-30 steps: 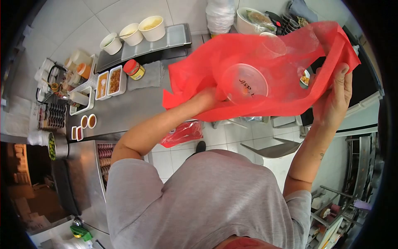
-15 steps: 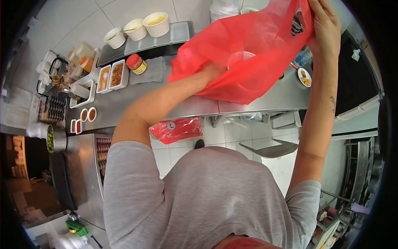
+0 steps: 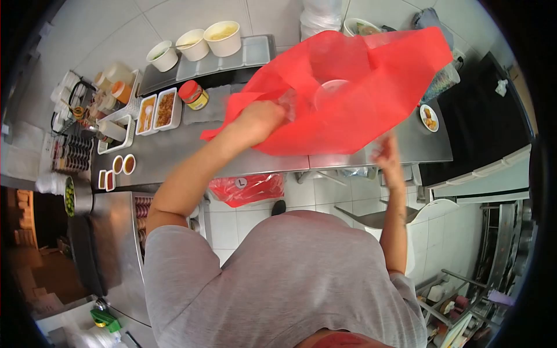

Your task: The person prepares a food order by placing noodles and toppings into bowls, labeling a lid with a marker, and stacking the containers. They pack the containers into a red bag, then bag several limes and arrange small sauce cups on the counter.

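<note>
Right hand (image 3: 386,153) has dropped from the red bag (image 3: 377,81) and hangs loosely open and empty, just below it at the table (image 3: 174,151) edge. Left hand (image 3: 261,119) is closed on the bag's near rim. Bag is spread above the table; a clear container (image 3: 332,93) appears to sit inside, blurred.

This is looking like a takeaway food kitchen: a stainless steel counter (image 3: 174,152) is carrying paper soup tubs (image 3: 223,37), topping trays (image 3: 165,109) and sauce dishes (image 3: 128,164). A red carrier bag (image 3: 360,110) is hanging over it, beside stacked plastic containers (image 3: 319,16).
</note>
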The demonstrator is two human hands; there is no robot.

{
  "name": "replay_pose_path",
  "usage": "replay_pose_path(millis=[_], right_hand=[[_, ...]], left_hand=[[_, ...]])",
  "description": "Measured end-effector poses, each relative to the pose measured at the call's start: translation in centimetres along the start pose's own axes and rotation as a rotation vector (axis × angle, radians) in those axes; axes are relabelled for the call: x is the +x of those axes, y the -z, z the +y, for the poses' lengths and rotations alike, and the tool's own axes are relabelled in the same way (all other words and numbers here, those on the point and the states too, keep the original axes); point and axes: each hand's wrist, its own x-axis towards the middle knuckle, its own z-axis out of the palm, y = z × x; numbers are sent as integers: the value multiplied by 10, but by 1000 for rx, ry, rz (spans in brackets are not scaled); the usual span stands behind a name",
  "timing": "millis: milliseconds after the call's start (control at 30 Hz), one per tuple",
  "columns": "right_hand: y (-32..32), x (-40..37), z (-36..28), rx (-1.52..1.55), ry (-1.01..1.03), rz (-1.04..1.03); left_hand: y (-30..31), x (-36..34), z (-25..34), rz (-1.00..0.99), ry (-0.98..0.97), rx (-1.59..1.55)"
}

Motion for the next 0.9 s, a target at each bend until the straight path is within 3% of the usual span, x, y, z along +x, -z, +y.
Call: replay_pose_path(millis=[33, 100, 133, 200, 233, 300, 367, 433, 500, 600, 667, 733, 767, 833, 900], right_hand=[[-13, -2, 24, -112, -51, -48], [-46, 9, 55, 58, -177, -48], [-52, 23, 75, -167, -27, 40], [-66, 49, 91, -611, 282, 220], [-70, 53, 85, -577, 251, 265], [-78, 56, 71, -512, 181, 352], [-78, 77, 78, -680, 191, 331], [-80, 94, 75, -764, 148, 336], [-90, 108, 66, -751, 61, 368], [-81, 131, 89, -782, 140, 167], [-83, 120, 63, -620, 273, 230], [-86, 103, 23, -501, 341, 295], [-89, 92, 2, -462, 340, 332], [-96, 81, -7, -439, 424, 333], [-103, 75, -7, -479, 540, 288]], left_hand=[[-5, -3, 8, 41, -34, -64], [-35, -8, 22, 291, -161, -24], [-44, -8, 29, 420, -228, 3], [-16, -11, 57, -42, -110, 20], [-4, -12, 64, -273, -48, 29], [-29, -10, 48, -82, -51, 38], [-44, -8, 32, 115, -46, 121], [-40, -4, 16, 184, -6, -172], [-36, -9, 7, 217, 52, -220], [-1, -25, 14, 209, 146, -24], [37, -37, 28, 192, 187, -33], [53, -53, 49, 569, -18, -503], [62, -55, 64, 775, -150, -448], [62, -46, 88, 938, -308, -271], [41, -29, 96, 778, -335, -108]])
